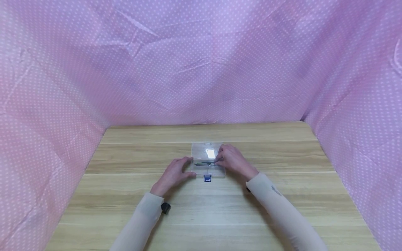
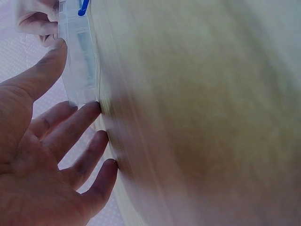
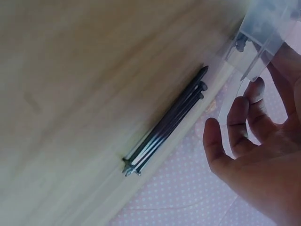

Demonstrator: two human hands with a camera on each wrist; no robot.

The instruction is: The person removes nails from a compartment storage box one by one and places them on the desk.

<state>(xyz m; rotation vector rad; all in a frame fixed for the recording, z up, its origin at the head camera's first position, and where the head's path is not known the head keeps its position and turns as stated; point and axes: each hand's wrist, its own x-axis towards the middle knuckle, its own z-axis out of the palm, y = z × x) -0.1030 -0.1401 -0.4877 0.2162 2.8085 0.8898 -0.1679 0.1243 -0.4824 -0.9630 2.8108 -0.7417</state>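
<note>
A clear plastic box [image 1: 198, 171] with a blue latch [image 1: 207, 178] lies with its lid [image 1: 199, 150] raised or folded back on the table. Several metal nails [image 1: 202, 164] are inside it. My left hand [image 1: 172, 173] holds the box's left end, thumb at the front and fingers at the back. My right hand [image 1: 231, 159] reaches over the right side, its thumb and forefinger pinching what looks like a nail; the fingertips are partly hidden. In the right wrist view, a bundle of nails [image 3: 164, 122] lies on the table beside the box.
Under the box is a light wood-grain table [image 1: 201, 216]. A pink polka-dot cloth [image 1: 201, 69] hangs behind the table and along both sides. A small black object [image 1: 165, 208] sits at the left sleeve.
</note>
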